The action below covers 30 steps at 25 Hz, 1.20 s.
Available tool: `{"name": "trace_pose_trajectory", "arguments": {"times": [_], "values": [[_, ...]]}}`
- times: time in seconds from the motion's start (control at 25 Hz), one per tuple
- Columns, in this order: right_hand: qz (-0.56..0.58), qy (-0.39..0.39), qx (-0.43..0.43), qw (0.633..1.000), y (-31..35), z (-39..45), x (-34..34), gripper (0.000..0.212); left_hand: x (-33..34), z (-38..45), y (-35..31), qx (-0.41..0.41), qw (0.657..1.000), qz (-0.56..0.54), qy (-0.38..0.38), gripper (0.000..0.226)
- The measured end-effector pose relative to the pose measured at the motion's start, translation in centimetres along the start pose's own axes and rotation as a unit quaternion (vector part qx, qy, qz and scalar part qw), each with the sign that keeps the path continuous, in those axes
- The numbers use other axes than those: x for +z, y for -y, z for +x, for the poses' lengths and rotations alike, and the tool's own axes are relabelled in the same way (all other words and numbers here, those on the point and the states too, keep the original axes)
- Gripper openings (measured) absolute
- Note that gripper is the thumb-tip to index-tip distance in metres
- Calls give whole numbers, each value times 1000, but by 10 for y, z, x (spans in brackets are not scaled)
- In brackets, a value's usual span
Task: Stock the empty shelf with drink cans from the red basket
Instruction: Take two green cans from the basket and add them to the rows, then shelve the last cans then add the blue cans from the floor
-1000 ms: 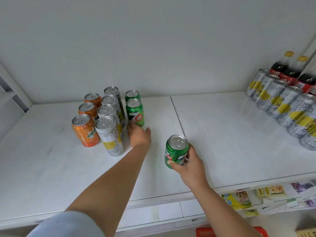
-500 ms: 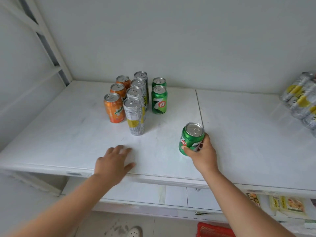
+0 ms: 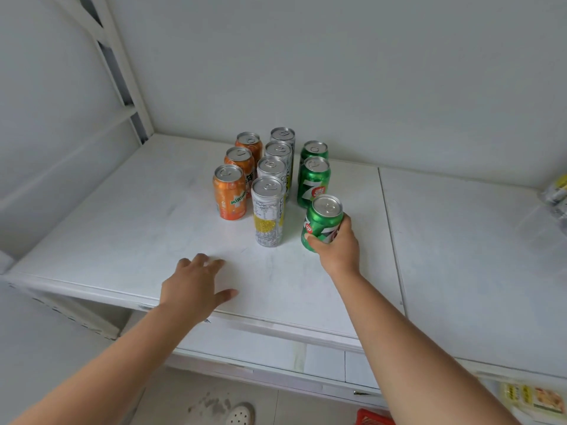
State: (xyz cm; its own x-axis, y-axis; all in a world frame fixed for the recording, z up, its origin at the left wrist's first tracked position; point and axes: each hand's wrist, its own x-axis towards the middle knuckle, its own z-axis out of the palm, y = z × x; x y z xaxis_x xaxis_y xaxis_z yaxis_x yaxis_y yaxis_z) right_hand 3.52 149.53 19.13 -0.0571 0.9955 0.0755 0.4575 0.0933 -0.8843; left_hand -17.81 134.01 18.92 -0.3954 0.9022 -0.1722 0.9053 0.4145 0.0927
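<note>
My right hand (image 3: pixel 339 250) grips a green 7up can (image 3: pixel 321 220), which stands just in front of two other green cans (image 3: pixel 313 180) on the white shelf (image 3: pixel 122 228). Left of them stands a row of several silver-and-yellow cans (image 3: pixel 267 210), then a row of three orange Mirinda cans (image 3: pixel 230 196). My left hand (image 3: pixel 196 285) hovers over the shelf's front part with its fingers spread, holding nothing. A corner of the red basket (image 3: pixel 372 418) shows at the bottom edge.
The shelf's back wall lies right behind the cans, and a white metal upright (image 3: pixel 122 87) stands at the left. Silver cans (image 3: pixel 557 191) sit at the far right edge. Packaged goods (image 3: pixel 534 398) lie on the lower shelf at bottom right.
My right hand has carried the green can forward and left, up to the front of the green row. My left hand has drawn back from the cans toward the shelf's front edge.
</note>
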Motion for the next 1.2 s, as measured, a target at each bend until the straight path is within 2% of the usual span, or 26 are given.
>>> {"name": "trace_pose_trajectory", "arguments": {"times": [0.8,1.04,1.2], "values": [[-29,-13,7,999,18,44,37,71,-2,-4,-5,1,1000,12,12,67],[-65,4,73,995,6,27,38,90,-1,-4,-4,1,1000,12,19,68],[-120,39,23,992,-3,-11,31,73,-1,-11,-7,-13,999,-29,9,61]]}}
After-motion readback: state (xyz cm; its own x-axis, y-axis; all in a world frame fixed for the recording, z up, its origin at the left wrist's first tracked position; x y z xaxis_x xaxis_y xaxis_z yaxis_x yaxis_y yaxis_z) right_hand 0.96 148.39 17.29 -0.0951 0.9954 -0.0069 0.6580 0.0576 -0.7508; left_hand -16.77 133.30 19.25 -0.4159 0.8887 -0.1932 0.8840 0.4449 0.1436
